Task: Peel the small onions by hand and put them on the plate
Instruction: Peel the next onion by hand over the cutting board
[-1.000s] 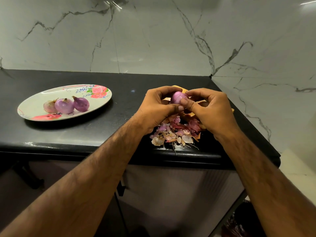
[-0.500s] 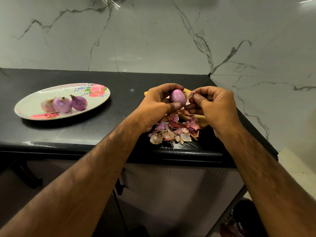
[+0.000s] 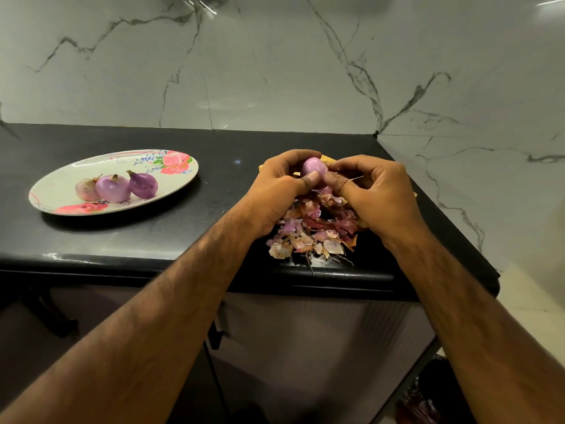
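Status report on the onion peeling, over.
Left hand grips onion, right hand pinches its skin. Three onions on plate. Peel pile under both hands.

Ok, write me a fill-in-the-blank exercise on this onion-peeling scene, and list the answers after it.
The flowered plate holds ____ small onions.
The left hand and the right hand grip a single purple onion above a pile of skins on the ____ countertop.
From the person's view, the plate lies to the ____ of both hands.
Missing words: three; black; left.
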